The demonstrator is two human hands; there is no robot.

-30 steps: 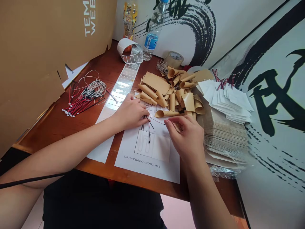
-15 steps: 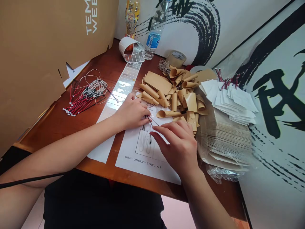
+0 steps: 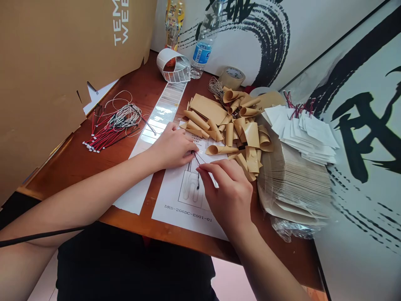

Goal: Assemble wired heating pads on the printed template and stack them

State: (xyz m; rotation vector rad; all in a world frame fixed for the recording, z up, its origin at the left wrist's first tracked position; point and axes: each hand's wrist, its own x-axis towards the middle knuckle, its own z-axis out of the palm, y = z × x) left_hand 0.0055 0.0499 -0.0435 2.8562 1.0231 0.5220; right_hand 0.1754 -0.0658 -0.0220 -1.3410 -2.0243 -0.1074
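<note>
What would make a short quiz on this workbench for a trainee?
1. True or false: the left hand is nearer the bundle of red and white wires than the right hand is.
2. Fill in the blank: the code on the printed sheet reads DRS-206DC-____.
3. What lies heaped beside the stack of white cards? A: steel screws; B: curled kraft-paper strips; C: glass beads.

Key: 1 true; 2 E001-01; 3 B.
</note>
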